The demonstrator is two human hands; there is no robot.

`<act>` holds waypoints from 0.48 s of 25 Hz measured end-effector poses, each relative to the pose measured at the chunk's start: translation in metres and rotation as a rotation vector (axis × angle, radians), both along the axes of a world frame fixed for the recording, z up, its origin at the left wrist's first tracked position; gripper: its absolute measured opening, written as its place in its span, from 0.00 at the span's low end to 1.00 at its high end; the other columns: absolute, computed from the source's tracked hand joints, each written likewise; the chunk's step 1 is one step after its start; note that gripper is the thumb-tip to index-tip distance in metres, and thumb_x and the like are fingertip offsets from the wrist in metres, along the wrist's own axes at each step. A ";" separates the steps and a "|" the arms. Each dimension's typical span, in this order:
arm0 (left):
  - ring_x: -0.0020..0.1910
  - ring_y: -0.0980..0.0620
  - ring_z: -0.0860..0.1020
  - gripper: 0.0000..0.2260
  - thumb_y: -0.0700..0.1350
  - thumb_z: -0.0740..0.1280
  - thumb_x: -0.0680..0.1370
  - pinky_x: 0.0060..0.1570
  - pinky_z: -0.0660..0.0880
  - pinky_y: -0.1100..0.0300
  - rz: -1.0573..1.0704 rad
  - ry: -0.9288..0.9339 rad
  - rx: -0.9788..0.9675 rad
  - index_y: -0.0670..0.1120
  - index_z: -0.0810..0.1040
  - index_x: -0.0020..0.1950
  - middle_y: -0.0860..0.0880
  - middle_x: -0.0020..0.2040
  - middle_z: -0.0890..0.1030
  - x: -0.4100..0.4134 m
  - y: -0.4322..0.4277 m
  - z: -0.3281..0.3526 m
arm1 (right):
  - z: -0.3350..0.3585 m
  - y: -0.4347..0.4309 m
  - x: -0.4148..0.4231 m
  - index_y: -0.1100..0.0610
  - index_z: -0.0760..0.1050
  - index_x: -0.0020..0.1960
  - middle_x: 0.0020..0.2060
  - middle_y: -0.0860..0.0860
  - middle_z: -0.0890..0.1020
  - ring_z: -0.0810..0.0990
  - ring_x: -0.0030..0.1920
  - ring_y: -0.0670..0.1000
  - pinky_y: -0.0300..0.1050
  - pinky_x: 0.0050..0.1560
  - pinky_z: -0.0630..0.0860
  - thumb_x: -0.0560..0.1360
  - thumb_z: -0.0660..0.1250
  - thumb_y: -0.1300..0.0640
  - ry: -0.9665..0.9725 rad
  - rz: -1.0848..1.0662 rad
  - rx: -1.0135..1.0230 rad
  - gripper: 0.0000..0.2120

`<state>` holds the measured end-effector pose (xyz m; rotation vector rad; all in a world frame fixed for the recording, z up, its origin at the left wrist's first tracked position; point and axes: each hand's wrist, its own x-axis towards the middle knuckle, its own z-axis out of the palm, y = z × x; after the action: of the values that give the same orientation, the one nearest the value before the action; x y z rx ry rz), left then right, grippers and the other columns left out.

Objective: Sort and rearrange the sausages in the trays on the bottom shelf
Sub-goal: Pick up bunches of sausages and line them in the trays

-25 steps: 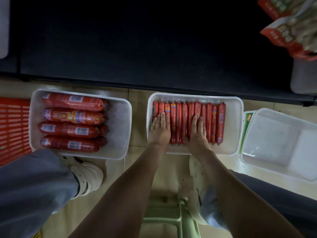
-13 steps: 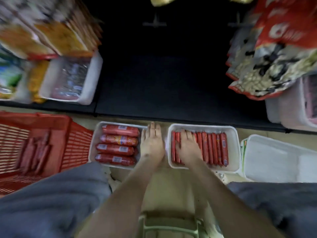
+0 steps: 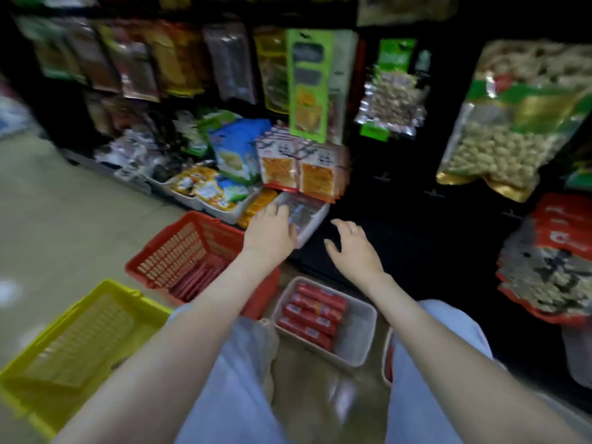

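Note:
A white tray [image 3: 357, 344] with several thick red sausages [image 3: 312, 310] lies on the floor between my knees. Higher up, a white tray [image 3: 315, 219] of shiny packets stands on the dark bottom shelf [image 3: 416, 248]. My left hand [image 3: 269, 233] reaches over that shelf tray's near corner, fingers spread and touching it. A little to its right, my right hand [image 3: 354, 246] hovers open over the dark shelf, holding nothing. The tray of thin sausages is almost hidden behind my right leg; only a red sliver [image 3: 388, 360] shows.
A red basket [image 3: 179, 251] holding flat red packs sits on the floor at left, a yellow basket [image 3: 73, 341] nearer me. Snack bags hang and stand along the shelves. Bags of peanuts [image 3: 509, 123] and red packs [image 3: 557, 238] crowd the right side.
My head has lifted, so the view now takes in the shelves. Both hands left the thin-sausage tray and moved up and forward to the shelf; the left one now meets the shelf tray.

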<state>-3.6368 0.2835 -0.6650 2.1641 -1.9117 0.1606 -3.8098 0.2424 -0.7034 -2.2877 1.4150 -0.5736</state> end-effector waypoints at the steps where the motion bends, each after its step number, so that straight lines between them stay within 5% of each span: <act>1: 0.59 0.38 0.73 0.18 0.47 0.60 0.79 0.55 0.70 0.48 0.013 -0.005 -0.048 0.40 0.70 0.66 0.40 0.62 0.73 0.029 0.012 0.013 | 0.011 0.000 0.020 0.56 0.58 0.75 0.71 0.53 0.65 0.61 0.71 0.53 0.49 0.67 0.65 0.80 0.58 0.51 0.021 0.060 -0.027 0.25; 5: 0.53 0.35 0.76 0.18 0.48 0.58 0.75 0.51 0.75 0.44 0.162 0.024 -0.135 0.39 0.76 0.59 0.38 0.55 0.77 0.156 0.076 0.016 | 0.029 0.003 0.104 0.56 0.57 0.75 0.71 0.54 0.65 0.60 0.72 0.54 0.51 0.69 0.63 0.81 0.57 0.51 0.091 0.267 -0.105 0.25; 9: 0.45 0.33 0.79 0.13 0.44 0.64 0.75 0.42 0.77 0.45 0.382 0.009 -0.047 0.37 0.77 0.53 0.35 0.52 0.79 0.232 0.122 -0.050 | 0.004 -0.001 0.176 0.56 0.57 0.75 0.69 0.54 0.67 0.62 0.70 0.54 0.49 0.67 0.64 0.80 0.59 0.53 0.162 0.473 -0.155 0.26; 12: 0.44 0.35 0.80 0.21 0.52 0.55 0.74 0.42 0.78 0.46 0.422 0.047 0.099 0.37 0.78 0.51 0.36 0.51 0.80 0.262 0.124 -0.115 | -0.038 -0.021 0.227 0.57 0.53 0.77 0.69 0.54 0.66 0.61 0.71 0.54 0.49 0.70 0.61 0.79 0.60 0.54 0.254 0.604 -0.174 0.29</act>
<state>-3.3744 0.4075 -0.7797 2.5872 -1.4423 0.0899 -3.5826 0.2213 -0.7411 -2.8225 0.7077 -0.2253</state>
